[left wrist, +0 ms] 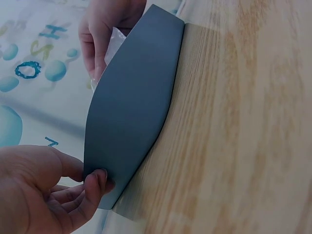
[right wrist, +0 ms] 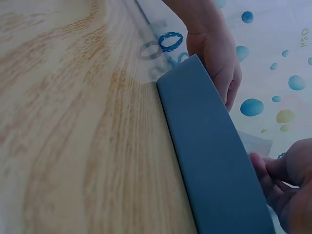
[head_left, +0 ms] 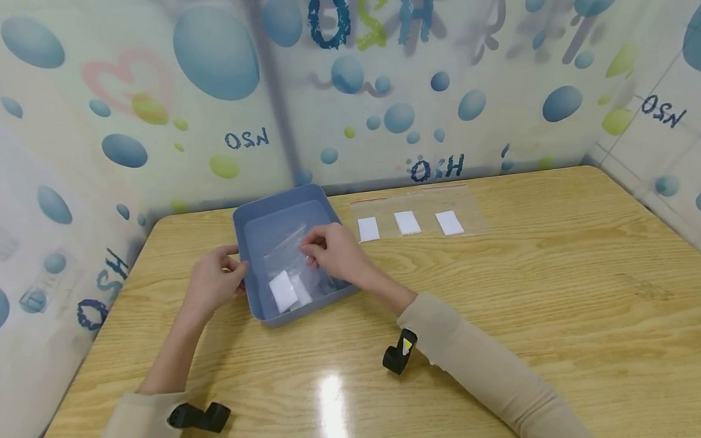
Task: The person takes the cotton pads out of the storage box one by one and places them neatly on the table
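A blue-grey tray [head_left: 286, 199] stands on the wooden table in the head view. Inside lie clear zip bags [head_left: 286, 256], crumpled and overlapping, with a white rectangular piece [head_left: 283, 291] showing at the tray's near left. My right hand [head_left: 334, 250] reaches over the tray's right side and pinches the edge of a clear bag; the right wrist view shows this bag [right wrist: 256, 144] above the tray's rim. My left hand [head_left: 212, 278] holds the left side of the tray with curled fingers. In the left wrist view its fingertips [left wrist: 100, 178] touch the tray wall near a corner.
Right of the tray, clear zip bags [head_left: 386, 207] with red closures lie in a row, with three white rectangles [head_left: 407, 223] in them. A wall covering with blue dots [head_left: 216, 53] rises behind the table [head_left: 541, 288]. Black wrist cameras [head_left: 399, 352] sit on both sleeves.
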{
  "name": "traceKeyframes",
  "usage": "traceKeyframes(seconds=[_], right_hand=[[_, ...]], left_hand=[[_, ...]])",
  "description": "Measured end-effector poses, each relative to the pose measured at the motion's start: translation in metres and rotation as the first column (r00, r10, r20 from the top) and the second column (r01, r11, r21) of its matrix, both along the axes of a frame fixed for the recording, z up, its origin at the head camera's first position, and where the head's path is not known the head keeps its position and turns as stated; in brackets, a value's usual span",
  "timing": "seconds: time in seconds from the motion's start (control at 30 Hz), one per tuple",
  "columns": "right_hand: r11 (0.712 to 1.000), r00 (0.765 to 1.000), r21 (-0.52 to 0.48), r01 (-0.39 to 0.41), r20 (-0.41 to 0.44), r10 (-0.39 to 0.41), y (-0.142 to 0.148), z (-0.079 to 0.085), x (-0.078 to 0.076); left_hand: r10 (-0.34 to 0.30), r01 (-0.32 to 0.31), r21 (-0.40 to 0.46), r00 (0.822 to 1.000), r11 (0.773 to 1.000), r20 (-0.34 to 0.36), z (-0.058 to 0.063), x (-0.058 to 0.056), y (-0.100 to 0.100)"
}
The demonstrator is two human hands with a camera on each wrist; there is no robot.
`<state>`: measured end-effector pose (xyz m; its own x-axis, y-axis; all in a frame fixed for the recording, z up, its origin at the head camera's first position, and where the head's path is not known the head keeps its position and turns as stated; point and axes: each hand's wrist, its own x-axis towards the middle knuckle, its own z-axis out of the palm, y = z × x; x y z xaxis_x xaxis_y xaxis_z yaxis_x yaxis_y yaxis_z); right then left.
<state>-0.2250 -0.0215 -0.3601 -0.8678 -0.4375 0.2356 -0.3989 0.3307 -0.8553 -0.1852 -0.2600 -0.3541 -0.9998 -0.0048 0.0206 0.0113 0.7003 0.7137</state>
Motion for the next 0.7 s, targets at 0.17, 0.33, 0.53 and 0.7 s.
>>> traceKeyframes(seconds=[0.17, 0.33, 0.53, 0.7], right_hand=[[1.000, 1.000, -0.026, 0.001, 0.007, -0.001, 0.006, 0.004, 0.000], [0.999, 1.000, -0.041, 0.022, -0.012, -0.023, 0.013, 0.009, -0.001], [0.998, 0.999, -0.049, 0.043, -0.013, -0.043, 0.023, 0.013, -0.001], [0.995, 0.999, -0.091, 0.044, -0.006, -0.044, 0.029, 0.015, 0.000]], left_hand=[[0.000, 0.000, 0.014, 1.000, 1.000, -0.004, -0.001, 0.000, 0.001], [-0.004, 0.004, 0.030, 1.000, 1.000, -0.012, 0.000, -0.001, 0.002], [-0.004, 0.004, 0.025, 1.000, 1.000, -0.010, 0.000, -0.001, 0.003], [0.002, -0.001, 0.033, 1.000, 0.999, -0.013, 0.000, 0.001, 0.001]])
